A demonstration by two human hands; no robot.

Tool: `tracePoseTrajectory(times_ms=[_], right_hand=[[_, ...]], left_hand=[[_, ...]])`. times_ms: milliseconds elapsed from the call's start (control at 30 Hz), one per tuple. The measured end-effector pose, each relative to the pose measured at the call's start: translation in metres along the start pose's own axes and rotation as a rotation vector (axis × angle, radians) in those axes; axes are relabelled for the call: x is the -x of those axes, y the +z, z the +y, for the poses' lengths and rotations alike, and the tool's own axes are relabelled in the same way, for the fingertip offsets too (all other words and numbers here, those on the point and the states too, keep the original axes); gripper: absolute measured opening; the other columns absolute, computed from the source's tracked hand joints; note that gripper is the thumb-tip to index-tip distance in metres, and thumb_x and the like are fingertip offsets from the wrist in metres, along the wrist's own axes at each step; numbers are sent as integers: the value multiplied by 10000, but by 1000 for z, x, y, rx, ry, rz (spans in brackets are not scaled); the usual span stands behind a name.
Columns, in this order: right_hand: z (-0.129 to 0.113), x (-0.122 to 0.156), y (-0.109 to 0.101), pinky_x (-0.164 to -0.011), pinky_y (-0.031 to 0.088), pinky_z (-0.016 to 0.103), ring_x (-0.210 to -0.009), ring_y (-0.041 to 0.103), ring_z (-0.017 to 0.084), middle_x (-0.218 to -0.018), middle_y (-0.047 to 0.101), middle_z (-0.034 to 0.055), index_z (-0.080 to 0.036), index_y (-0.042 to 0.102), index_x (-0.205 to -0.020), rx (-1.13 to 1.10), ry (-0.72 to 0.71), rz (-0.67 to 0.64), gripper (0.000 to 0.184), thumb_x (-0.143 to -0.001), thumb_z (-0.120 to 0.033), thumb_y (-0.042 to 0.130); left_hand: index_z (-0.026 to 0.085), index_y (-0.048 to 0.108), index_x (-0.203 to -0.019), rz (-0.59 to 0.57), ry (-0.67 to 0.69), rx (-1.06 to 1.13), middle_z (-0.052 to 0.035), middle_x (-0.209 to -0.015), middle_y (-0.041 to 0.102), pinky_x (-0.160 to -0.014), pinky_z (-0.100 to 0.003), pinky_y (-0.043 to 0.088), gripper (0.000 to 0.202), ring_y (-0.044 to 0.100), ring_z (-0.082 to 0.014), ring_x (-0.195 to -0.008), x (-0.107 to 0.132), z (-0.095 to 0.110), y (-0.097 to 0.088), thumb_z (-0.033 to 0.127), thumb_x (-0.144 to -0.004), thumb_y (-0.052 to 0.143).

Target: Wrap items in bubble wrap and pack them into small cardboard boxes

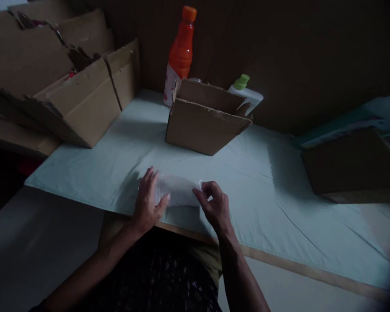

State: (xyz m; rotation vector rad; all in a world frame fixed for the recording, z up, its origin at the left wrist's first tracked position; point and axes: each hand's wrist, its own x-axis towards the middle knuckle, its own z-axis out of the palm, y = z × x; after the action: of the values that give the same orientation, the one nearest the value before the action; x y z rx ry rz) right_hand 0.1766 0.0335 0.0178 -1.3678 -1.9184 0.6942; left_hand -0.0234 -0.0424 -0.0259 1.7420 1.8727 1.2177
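A small bundle wrapped in clear bubble wrap (177, 190) lies near the front edge of the pale cloth-covered table (273, 195). My left hand (147, 201) rests on its left end, fingers stretched over it and thumb pressed against the wrap. At the bundle's right end my right hand (216, 206) pinches the wrap between thumb and fingertips. What is inside the wrap cannot be made out.
A small open cardboard box (204, 119) stands just behind the bundle. An orange bottle (181, 52) and a white bottle with a green cap (245, 93) stand behind it by the wall. Large torn boxes (81, 91) fill the left; another box (354, 167) sits right.
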Motion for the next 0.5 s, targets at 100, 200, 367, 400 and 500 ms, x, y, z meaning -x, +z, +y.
tracePoseTrajectory(times_ms=[100, 200, 367, 400, 500], right_hand=[[-15, 9, -13, -649, 484, 257, -702, 634, 142, -815, 712, 11, -226, 549, -773, -102, -175, 51, 166, -866, -303, 664], [-26, 14, -25, -674, 509, 257, -778, 676, 155, -859, 730, 21, -231, 561, -785, -125, -205, 57, 147, -863, -255, 684], [-11, 19, -31, -610, 503, 255, -699, 640, 151, -802, 694, 20, -220, 554, -765, -272, -21, 133, 224, -845, -353, 717], [-5, 19, -31, -585, 492, 247, -666, 619, 141, -779, 678, 14, -217, 547, -767, -320, 20, 138, 244, -845, -372, 719], [10, 20, -32, -561, 482, 235, -636, 593, 128, -757, 645, -3, -213, 568, -906, -436, 112, 116, 252, -845, -396, 730]], left_hand=[[200, 189, -1582, 54, -238, 358, -188, -1622, 333, -1203, -504, 331, 852, 364, -319, -1485, -1, -3, -9, 400, -876, 623], [206, 214, -1566, -31, -461, 704, -155, -1509, 497, -1127, -441, 428, 932, 538, -280, -1331, -6, 3, -15, 407, -796, 699], [200, 537, -1339, -128, -696, 968, -72, -1146, 703, -951, -332, 522, 710, 661, -213, -1073, -10, 20, -16, 407, -695, 753], [182, 596, -1252, -195, -706, 988, -74, -1078, 718, -915, -329, 530, 637, 672, -216, -1021, -9, 23, -14, 426, -689, 764], [147, 645, -1117, -282, -660, 973, -76, -964, 725, -853, -340, 538, 534, 676, -215, -892, -8, 27, -9, 487, -722, 761]])
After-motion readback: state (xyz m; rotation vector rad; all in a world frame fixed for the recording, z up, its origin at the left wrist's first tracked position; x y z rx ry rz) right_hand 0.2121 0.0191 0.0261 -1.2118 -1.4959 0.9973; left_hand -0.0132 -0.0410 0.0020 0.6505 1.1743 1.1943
